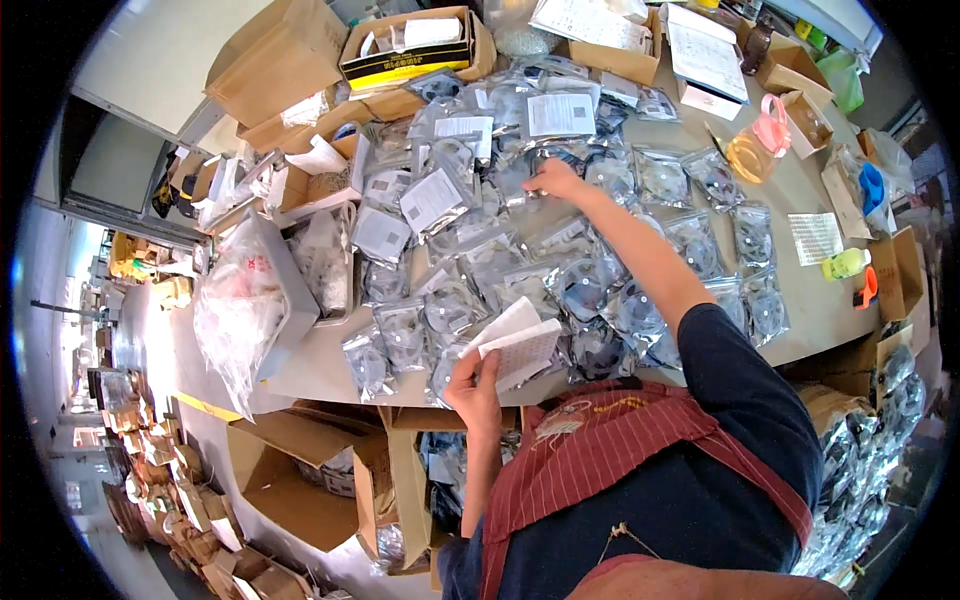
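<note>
with six o'clock at your apron (600,435), your pale tabletop (805,320) lay largely under clear bags (585,287) of coiled parts, heaped from the centre up to twelve and scattered out toward two. your left hand (474,392), near six, grasped folded white sheets (522,352) between thumb and fingers. your right hand (556,180) reached to the bags near twelve, fingers bent; whether they pinched one, i could not tell. a grey bin (293,280) with clear plastic (235,290) stood at nine, a black-and-yellow box (405,66) at eleven, a pink-lidded jug (752,157) at two. below the table, an open carton (275,490) sat at seven; farther off, brown boxes (190,500) were piled at eight.
</note>
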`<state>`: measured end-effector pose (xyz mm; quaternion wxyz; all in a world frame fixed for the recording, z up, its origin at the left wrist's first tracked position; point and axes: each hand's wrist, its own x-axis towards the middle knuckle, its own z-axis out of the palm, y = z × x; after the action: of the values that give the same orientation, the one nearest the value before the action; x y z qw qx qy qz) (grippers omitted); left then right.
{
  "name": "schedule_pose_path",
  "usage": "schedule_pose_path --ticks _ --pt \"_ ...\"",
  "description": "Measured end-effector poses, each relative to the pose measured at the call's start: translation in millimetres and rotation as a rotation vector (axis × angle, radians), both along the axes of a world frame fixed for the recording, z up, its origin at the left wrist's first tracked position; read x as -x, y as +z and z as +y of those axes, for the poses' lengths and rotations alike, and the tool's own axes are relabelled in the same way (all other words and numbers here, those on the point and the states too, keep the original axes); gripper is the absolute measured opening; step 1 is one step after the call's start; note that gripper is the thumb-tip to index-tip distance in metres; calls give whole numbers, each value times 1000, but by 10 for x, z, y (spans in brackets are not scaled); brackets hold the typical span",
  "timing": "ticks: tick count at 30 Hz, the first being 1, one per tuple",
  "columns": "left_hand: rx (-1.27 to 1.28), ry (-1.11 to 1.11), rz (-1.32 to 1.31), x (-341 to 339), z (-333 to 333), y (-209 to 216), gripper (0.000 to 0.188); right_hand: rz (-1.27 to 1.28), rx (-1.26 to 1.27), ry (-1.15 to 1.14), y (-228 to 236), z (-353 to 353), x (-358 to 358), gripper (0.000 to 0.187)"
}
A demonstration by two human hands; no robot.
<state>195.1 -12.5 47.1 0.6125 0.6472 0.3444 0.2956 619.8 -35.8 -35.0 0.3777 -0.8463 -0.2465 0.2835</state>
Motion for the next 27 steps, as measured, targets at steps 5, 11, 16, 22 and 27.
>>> schedule_pose_path --ticks 5,11,16,22,27 --pt "13 59 -63 117 115 43 19 190 -397 -173 86 -81 366 21" --pt "111 155 -49 349 183 93 21 -170 -125 486 1476 -1125 455 19" --pt "167 99 -90 210 181 63 19 -534 433 823 2089 -1684 674 15" --pt "163 -78 -133 -87 21 88 19 -765 116 623 1409 -1770 984 13" --pt "145 -140 -125 -97 -166 180 21 -322 -157 360 1217 -2341 959 19"
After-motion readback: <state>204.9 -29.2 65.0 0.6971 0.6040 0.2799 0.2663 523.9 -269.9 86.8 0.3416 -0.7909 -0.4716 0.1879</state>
